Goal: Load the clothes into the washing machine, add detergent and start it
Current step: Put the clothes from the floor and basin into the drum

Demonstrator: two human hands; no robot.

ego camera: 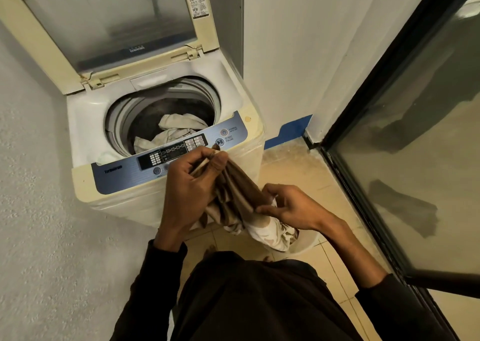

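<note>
I count one brown-and-cream garment, pinched by left hand and right hand fingers; perhaps two pale cloths inside one open washing machine.

The washing machine is standing against the wall, lid raised behind the drum, clothes lying inside; glass door sitting to its right.

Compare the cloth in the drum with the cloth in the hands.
The cream cloth lies loose in the washing machine drum; the brown-and-cream cloth is outside, held in front of the control panel. The first is plain and pale, the second darker. Left hand and right hand grip only the second. Both are crumpled.
</note>
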